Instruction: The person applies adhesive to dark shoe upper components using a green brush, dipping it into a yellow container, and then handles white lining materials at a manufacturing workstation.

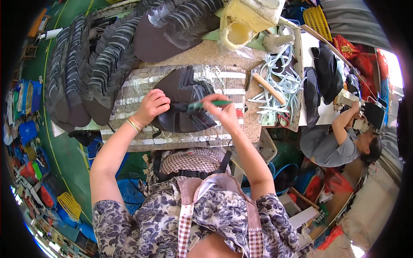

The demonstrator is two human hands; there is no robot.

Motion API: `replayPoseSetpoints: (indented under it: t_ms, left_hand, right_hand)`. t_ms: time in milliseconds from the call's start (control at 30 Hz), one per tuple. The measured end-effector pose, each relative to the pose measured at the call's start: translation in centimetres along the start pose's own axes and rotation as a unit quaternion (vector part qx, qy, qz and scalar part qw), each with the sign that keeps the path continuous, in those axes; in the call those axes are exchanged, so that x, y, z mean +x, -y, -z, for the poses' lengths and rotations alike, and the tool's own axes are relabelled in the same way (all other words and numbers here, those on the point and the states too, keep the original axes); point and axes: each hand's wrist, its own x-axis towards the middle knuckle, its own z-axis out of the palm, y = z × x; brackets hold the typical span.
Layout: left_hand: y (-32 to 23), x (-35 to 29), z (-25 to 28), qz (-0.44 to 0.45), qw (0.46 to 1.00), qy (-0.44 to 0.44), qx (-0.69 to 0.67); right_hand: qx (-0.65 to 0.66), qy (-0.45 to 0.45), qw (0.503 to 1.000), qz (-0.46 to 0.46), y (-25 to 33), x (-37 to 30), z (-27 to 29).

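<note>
In front of me lies a fanned stack of dark, rounded flat pieces [176,86], overlapping with their edges stepped. It rests on a board striped with white bands [129,99]. My left hand [149,106] has its fingers curled at the left edge of the stack, closed on the edge of a dark piece. My right hand [223,112] grips the green handle of a brush [215,103]. The brush's dark head points left and touches the pieces near the middle of the stack.
Long rows of similar overlapping dark pieces [114,58] cover the table's left and back. A yellowed, crusted container [241,32] stands at the back. To the right are a wooden-handled hammer [269,88] and pale strips [279,64]. Another person [331,142] sits at a machine farther right.
</note>
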Motion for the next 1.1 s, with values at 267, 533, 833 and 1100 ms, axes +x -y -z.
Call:
replayPoseSetpoints:
  t_ms: [267,533,833,1100]
  left_hand:
    - [0.3,0.5,1.0,0.093,0.991,0.001,-0.094]
    - [15.9,1.4,4.1,0.485,0.864,-0.101,-0.086]
    - [9.7,7.1,2.7,0.330,0.911,-0.171,0.178]
    - [-3.9,1.8,-0.2,0.417,0.905,0.085,0.021]
  right_hand:
    - [0.089,-0.087,0.992,0.005,-0.4,0.8,1.6]
    - [-0.037,-0.111,0.993,0.017,0.4,1.5,1.0]
    - [-0.164,-0.246,0.938,0.183,5.6,14.4,9.5]
    - [0.055,-0.094,0.993,-0.040,5.8,14.3,10.9]
